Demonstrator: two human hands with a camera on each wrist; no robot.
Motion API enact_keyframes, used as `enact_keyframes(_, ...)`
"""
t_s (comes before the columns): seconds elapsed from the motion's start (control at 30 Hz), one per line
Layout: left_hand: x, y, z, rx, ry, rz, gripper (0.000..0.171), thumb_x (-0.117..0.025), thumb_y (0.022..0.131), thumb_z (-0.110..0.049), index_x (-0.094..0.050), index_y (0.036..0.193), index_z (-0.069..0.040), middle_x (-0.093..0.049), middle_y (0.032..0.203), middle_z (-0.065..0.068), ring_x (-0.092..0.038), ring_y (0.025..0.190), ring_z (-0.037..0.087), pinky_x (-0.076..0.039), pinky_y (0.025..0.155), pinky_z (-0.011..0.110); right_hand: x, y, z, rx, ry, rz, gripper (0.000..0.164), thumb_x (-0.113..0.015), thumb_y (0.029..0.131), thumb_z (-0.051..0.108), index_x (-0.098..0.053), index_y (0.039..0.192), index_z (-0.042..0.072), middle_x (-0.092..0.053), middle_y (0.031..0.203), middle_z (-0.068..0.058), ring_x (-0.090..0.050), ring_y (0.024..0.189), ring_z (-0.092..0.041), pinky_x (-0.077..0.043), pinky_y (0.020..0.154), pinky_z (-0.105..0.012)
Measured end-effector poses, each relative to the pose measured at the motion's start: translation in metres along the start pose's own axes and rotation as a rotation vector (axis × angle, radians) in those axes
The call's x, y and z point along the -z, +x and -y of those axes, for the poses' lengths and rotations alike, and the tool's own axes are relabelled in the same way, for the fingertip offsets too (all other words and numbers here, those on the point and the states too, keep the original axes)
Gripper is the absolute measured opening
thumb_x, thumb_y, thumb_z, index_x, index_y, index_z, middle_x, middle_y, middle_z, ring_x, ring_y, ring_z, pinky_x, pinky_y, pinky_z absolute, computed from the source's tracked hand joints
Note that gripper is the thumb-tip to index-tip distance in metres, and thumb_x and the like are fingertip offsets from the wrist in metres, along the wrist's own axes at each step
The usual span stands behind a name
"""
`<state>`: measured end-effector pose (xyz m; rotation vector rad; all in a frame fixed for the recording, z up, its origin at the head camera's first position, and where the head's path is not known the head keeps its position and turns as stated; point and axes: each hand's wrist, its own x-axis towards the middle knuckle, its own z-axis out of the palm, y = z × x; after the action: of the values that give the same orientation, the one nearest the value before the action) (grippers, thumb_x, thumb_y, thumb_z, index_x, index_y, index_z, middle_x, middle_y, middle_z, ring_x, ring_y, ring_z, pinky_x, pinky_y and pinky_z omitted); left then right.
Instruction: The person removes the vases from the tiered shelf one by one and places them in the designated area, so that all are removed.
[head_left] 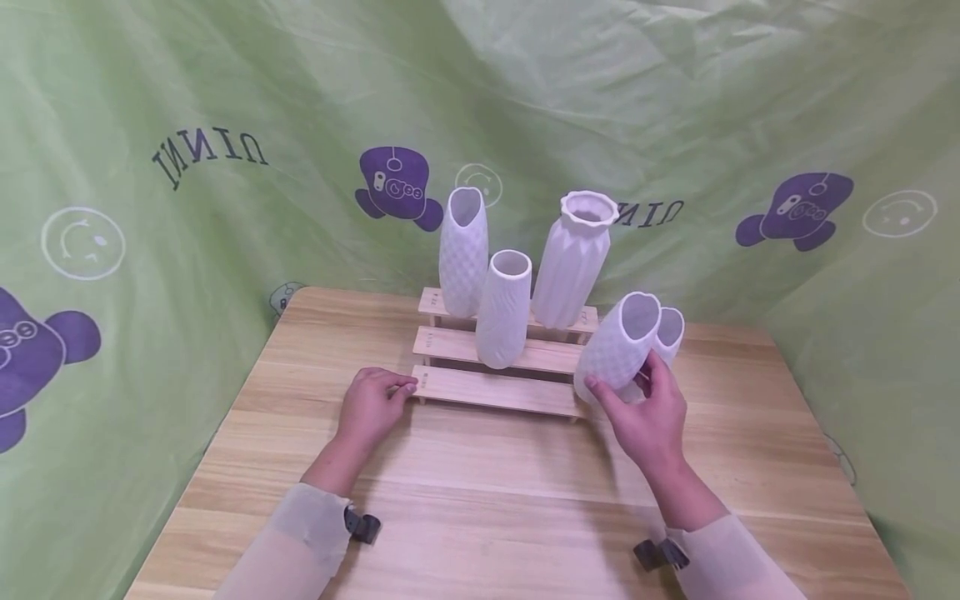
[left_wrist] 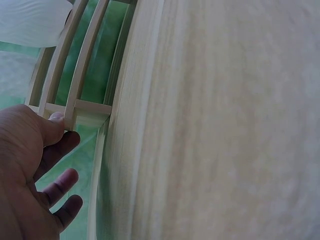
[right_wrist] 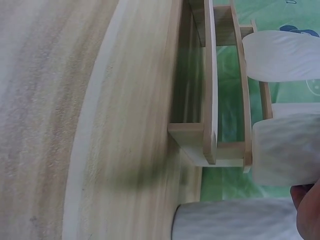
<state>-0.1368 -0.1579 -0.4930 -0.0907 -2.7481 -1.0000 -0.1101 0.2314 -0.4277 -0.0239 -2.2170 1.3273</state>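
Gripping a white textured vase [head_left: 617,346] beside the tiered rack [head_left: 495,392], right end, with half-open right hand [head_left: 651,417]. Pinching its left end with left hand [head_left: 371,408], otherwise loosely open.

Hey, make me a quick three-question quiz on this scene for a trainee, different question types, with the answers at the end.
1. True or false: the left hand is holding a vase.
2. How many vases stand on the top step of the wooden stand?
A) one
B) two
C) three
3. Fill in: the right hand grips a white, textured ____.

Key:
1. False; it pinches the left end of the lowest step.
2. B: the diamond-textured vase and the ruffled-rim vase.
3. vase
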Motion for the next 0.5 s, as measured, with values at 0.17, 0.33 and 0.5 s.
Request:
enact_keyframes(0.17,-0.001,0.001,0.000,-0.004,-0.002,-0.002,0.010,-0.079,0.093,-0.019,-0.083,0.100,-0.013,-0.079,0.102,0.005,-0.061,0.117,0.031,-0.048,0.103,0.049,0.005,-0.004,0.017,0.012,0.016,-0.012,0.072,-0.093,0.070,-0.005,-0.060,0.134,-0.006,-0.067,0.125,-0.018,-0.060,0.105,0.002,-0.050,0.093,-0.011)
enact_keyframes(0.33,-0.001,0.001,0.000,0.001,-0.005,-0.001,0.011,-0.079,0.094,-0.020,-0.083,0.100,-0.013,-0.079,0.102,0.005,-0.061,0.117,0.031,-0.048,0.104,0.049,0.011,-0.008,0.037,0.004,0.020,-0.018,0.070,-0.091,0.071,-0.008,-0.058,0.133,-0.010,-0.066,0.124,-0.021,-0.059,0.104,0.004,-0.050,0.094,-0.011)
enact_keyframes(0.5,-0.002,0.001,0.002,0.002,0.002,-0.002,0.010,-0.078,0.094,-0.019,-0.083,0.100,-0.013,-0.079,0.102,0.005,-0.062,0.116,0.031,-0.048,0.104,0.048,0.015,-0.013,0.039,-0.022,0.017,-0.028,0.071,-0.091,0.071,-0.008,-0.058,0.134,-0.009,-0.067,0.125,-0.020,-0.058,0.105,0.005,-0.050,0.095,-0.011)
